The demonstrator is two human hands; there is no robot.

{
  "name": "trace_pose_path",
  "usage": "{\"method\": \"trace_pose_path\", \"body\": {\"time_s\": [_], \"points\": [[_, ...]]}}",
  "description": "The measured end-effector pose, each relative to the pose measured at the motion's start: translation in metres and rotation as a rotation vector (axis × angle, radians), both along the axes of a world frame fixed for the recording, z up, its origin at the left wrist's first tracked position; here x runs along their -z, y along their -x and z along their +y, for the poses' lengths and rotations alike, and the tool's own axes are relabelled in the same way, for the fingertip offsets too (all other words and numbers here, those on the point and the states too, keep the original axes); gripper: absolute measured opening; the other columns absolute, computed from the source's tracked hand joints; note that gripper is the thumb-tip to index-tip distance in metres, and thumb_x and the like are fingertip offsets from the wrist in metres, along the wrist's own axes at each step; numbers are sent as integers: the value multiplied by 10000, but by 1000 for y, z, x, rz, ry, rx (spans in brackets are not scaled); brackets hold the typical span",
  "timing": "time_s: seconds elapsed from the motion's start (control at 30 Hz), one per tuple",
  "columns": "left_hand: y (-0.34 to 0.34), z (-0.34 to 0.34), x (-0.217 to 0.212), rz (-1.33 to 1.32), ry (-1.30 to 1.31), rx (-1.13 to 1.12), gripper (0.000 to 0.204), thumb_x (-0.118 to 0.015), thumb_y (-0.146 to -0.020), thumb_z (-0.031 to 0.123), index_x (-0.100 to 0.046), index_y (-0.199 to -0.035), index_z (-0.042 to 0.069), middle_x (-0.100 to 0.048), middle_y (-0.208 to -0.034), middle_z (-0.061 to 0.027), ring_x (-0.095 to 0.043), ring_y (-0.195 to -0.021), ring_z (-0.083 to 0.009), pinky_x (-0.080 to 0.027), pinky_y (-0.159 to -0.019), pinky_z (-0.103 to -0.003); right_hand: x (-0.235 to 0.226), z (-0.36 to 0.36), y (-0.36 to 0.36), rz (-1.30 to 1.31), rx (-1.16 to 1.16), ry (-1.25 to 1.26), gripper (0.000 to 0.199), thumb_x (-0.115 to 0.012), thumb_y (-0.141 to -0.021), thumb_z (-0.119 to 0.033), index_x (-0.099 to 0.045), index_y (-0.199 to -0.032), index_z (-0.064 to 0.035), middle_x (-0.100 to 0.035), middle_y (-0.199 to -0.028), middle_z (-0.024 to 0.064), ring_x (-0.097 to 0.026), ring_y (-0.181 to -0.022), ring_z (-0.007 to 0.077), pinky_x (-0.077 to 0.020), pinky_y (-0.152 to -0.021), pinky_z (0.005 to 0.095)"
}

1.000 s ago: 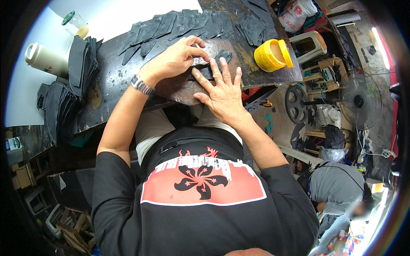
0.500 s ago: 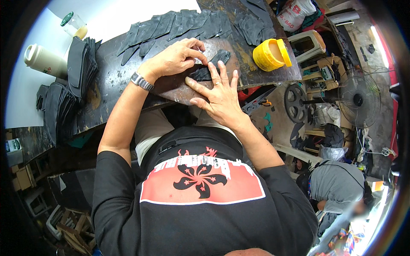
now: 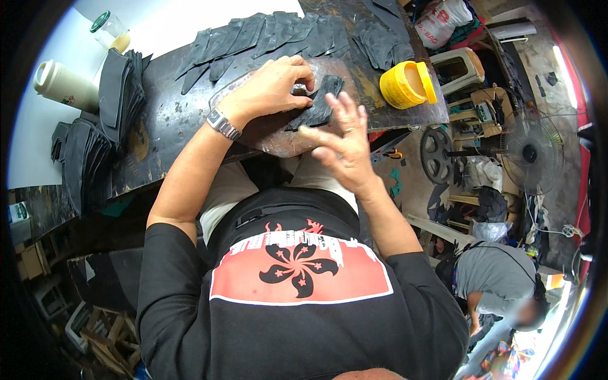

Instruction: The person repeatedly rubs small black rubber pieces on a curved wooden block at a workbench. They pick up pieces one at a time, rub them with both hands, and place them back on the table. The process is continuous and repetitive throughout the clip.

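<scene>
A dark, leather-like piece (image 3: 323, 104) lies on a worn brown board (image 3: 266, 136) near the front edge of the table. My left hand (image 3: 275, 88), with a watch at the wrist, curls over the board; thumb and bent fingers close on the piece's left edge, their tips partly hidden. To the right, my right hand (image 3: 347, 142) has its fingers spread, slightly smeared by motion, and holds nothing. It hovers by the lower right of the piece. Behind the board, overlapping black cut pieces (image 3: 272, 35) lie in a row.
A yellow tub (image 3: 402, 87) stands open at the table's right edge. Stacks of black pieces (image 3: 117, 95), a cream tumbler (image 3: 66, 85) and a glass jar (image 3: 111, 31) are at left. On the right are a fan (image 3: 531, 152) and another person bending over (image 3: 497, 272).
My right hand has lifted off the piece and moved right and toward me. My left hand has shifted slightly right, its thumb and fingers wider apart. More of the piece shows.
</scene>
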State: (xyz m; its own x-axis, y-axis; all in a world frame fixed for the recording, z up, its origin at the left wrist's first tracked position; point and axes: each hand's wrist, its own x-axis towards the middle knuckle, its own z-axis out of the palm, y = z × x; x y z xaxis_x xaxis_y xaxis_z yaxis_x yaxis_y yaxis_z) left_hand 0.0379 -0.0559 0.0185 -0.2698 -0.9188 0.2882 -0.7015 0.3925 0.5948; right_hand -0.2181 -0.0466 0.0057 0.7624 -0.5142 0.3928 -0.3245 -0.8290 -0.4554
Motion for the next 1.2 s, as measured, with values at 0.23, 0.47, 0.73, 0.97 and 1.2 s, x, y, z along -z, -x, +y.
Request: {"method": "trace_pose_path", "body": {"time_s": [0.23, 0.47, 0.73, 0.97, 1.2], "points": [[6, -4, 1, -18, 28, -53, 254, -809, -754, 222, -724, -960, 100, -676, -1077, -103, -645, -1052, -336, -521, -915, -441, 1, -44, 13, 350, 279, 378, 538, -431, -1029, -617, -566, -1488, -372, -271, -1698, 92, -139, -1576, 382, -68, -1203, 695], [14, 1, 7, 22, 55, -56, 223, -754, -758, 175, -747, -978, 136, -662, -1101, -94, -617, -1085, -322, -501, -962, -439, 5, -21, 25, 479, 286, 438, 590, -413, -986, -685, -543, -1495, -416, -268, -1699, 87, -125, -1585, 360, -45, -1182, 729], [19, 4, 4, -4, 56, -38, 123, -718, -777, 152, -775, -873, 102, -670, -1094, -112, -632, -1069, -329, -509, -963, -426, -4, 0, 22, 246, 52, 211, 509, -494, -985, -646, -697, -1337, -341, -393, -1629, 96, -241, -1551, 358, -61, -1201, 695], [33, 5, 4, -73, 47, -139, 166, -730, -789, 193, -721, -857, 42, -649, -1074, -135, -619, -1061, -340, -505, -957, -425, -4, -37, 8, 7, 292, 9, 514, -523, -1034, -526, -668, -1373, -168, -513, -1511, 173, -335, -1482, 416, -171, -1188, 669], [40, 0, 9, -26, 31, -274, 436, -806, -737, 267, -658, -1101, 80, -629, -1112, -146, -602, -1109, -348, -490, -932, -464, 14, -54, -5, 309, 424, 199, 676, -454, -1018, -635, -556, -1491, -162, -378, -1631, 177, -171, -1565, 415, -87, -1187, 732]]}}
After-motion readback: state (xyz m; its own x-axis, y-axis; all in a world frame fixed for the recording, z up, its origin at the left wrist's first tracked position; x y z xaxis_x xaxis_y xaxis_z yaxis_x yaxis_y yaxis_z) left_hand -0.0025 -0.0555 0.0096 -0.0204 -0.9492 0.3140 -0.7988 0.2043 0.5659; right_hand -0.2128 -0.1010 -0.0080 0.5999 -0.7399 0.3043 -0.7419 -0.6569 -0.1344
